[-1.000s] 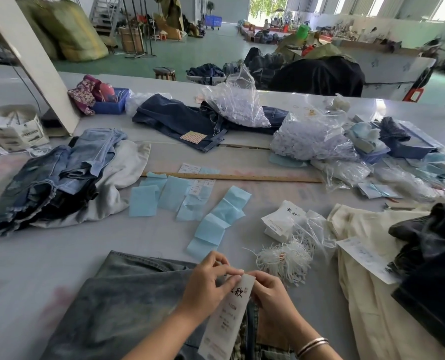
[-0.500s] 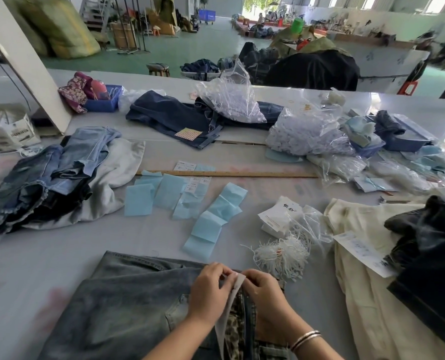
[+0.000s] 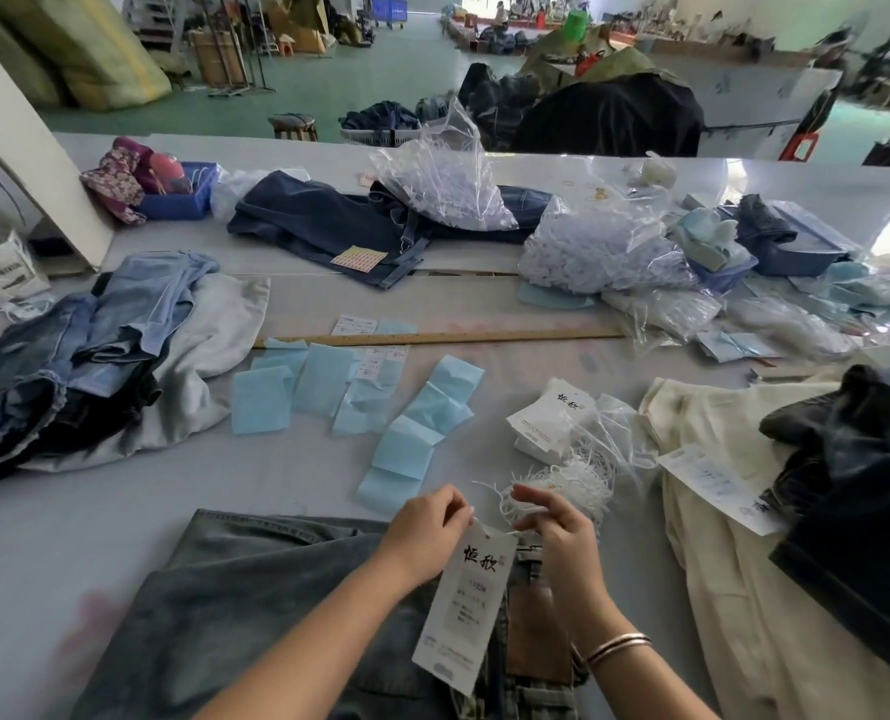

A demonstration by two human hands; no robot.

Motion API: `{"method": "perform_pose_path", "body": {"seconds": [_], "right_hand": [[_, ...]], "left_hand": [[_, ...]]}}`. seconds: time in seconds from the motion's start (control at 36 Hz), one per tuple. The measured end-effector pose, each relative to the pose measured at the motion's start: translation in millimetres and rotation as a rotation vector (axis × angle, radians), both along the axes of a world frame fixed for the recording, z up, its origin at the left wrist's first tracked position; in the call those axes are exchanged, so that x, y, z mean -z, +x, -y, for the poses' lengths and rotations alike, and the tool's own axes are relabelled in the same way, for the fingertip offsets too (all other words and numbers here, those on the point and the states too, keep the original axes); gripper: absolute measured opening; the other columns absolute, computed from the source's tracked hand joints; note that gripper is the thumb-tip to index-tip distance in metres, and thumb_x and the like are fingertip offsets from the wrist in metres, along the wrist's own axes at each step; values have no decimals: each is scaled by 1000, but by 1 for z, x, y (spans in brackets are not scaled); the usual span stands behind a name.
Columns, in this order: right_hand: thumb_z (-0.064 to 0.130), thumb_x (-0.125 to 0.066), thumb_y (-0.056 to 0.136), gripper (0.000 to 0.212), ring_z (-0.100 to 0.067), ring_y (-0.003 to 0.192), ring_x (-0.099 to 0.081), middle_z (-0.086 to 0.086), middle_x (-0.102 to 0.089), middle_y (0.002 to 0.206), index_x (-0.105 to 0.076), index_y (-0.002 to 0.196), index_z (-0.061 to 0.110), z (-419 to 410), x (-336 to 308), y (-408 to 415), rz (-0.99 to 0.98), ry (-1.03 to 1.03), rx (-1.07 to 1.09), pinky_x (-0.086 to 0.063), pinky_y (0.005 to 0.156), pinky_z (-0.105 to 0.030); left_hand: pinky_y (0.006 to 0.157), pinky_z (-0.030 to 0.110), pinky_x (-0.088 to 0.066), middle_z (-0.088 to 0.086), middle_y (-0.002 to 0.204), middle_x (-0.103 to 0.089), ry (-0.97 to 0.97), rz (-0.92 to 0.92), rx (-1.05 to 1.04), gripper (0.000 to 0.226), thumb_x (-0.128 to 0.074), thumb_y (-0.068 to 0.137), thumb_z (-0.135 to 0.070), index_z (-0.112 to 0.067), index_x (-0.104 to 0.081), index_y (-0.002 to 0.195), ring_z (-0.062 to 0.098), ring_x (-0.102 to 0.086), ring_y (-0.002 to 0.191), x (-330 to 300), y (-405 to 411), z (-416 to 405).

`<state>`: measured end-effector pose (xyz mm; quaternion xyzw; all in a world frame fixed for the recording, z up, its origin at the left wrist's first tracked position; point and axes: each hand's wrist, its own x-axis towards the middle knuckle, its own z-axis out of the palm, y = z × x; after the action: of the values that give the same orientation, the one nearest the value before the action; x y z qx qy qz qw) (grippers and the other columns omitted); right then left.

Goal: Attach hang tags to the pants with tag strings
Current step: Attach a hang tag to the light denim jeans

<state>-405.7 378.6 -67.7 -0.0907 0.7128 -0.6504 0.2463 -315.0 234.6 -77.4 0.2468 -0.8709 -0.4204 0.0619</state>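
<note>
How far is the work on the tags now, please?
Looks done: the cream pants on the right already carry a hang tag. In hand: the left hand and right hand pinch a tag string at the top of a white hang tag over the grey jeans. Left: the denim pile shows no tags.

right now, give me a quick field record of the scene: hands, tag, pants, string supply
left hand: pinches string at the hang tag's top
right hand: fingers curled at the string beside the tag
hang tag: white, printed, lying over the waistband
pants: faded grey-blue jeans, flat on table
string pile: loose white bundle just beyond the right hand
</note>
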Motion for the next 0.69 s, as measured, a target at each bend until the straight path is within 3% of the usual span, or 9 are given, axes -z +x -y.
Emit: {"method": "perform_pose_path", "body": {"seconds": [0.08, 0.14, 0.19, 0.31, 0.44, 0.53, 0.58, 0.64, 0.69], "right_hand": [[-4, -46, 92, 38, -1, 54, -53, 9, -68, 71, -75, 97, 21, 1, -7, -1, -51, 17, -109, -46, 49, -16], [0, -53, 92, 31, 2, 58, -57, 11, -71, 72, -73, 99, 22, -1, -11, -2, -104, 79, -213, -45, 53, -14], [5, -59, 91, 25, 1, 59, -62, 8, -71, 70, -72, 89, 25, -5, -12, -3, -128, 142, -279, -45, 53, -14], [14, -68, 87, 15, -9, 58, -60, -2, -69, 65, -74, 73, 17, -24, -5, -7, -82, 197, -220, -45, 55, -22], [12, -65, 87, 11, -9, 60, -64, -8, -75, 79, -76, 86, 10, -47, 0, -9, 116, 97, -64, -48, 53, -19], [7, -64, 88, 11, -8, 56, -61, -4, -73, 70, -75, 87, 9, -57, 6, -10, 113, 166, -45, -46, 51, -18], [9, -64, 89, 17, -2, 48, -53, 2, -68, 59, -75, 76, 12, -62, 11, -11, 48, 261, -88, -40, 48, -14], [15, -64, 90, 32, -1, 41, -44, 4, -61, 49, -70, 59, 18, -64, 17, -11, 0, 357, -151, -34, 45, -14], [20, -64, 90, 36, 0, 39, -42, 5, -60, 47, -67, 54, 21, -64, 22, -11, -30, 449, -194, -33, 44, -15]], "left_hand": [[61, 12, -41, -9, 82, -60, 13, -36, 48, 12, -53, 97, -32, -24, -56, 89, 6, -58, 77, -5, -12, -7], [65, 17, -45, -7, 83, -61, 43, -64, 77, 12, -53, 97, -31, -23, -58, 90, 11, -59, 79, -9, -21, -14], [71, 23, -48, -3, 84, -64, 128, -88, 78, 14, -53, 97, -31, -24, -57, 86, 16, -61, 82, -12, -29, -20], [80, 31, -49, 0, 86, -67, 280, -84, 81, 13, -57, 95, -29, -20, -61, 86, 16, -61, 82, -11, -42, -31], [74, 22, -46, -3, 80, -61, 397, -13, 69, 14, -57, 96, -25, -19, -60, 83, 11, -55, 75, 4, -52, -39], [71, 19, -45, 0, 81, -61, 510, 14, 18, 13, -56, 96, -20, -16, -61, 85, 10, -54, 73, 13, -55, -46], [79, 19, -44, -1, 93, -62, 338, 81, 61, 9, -59, 94, -20, -15, -64, 99, 10, -55, 83, 23, -57, -46], [85, 18, -43, 0, 107, -62, 124, 160, 162, 20, -63, 90, -22, -17, -64, 109, 10, -56, 94, 32, -56, -44], [94, 23, -44, 0, 117, -59, -4, 197, 246, 28, -65, 88, -27, -19, -64, 114, 13, -56, 106, 37, -57, -45]]}}
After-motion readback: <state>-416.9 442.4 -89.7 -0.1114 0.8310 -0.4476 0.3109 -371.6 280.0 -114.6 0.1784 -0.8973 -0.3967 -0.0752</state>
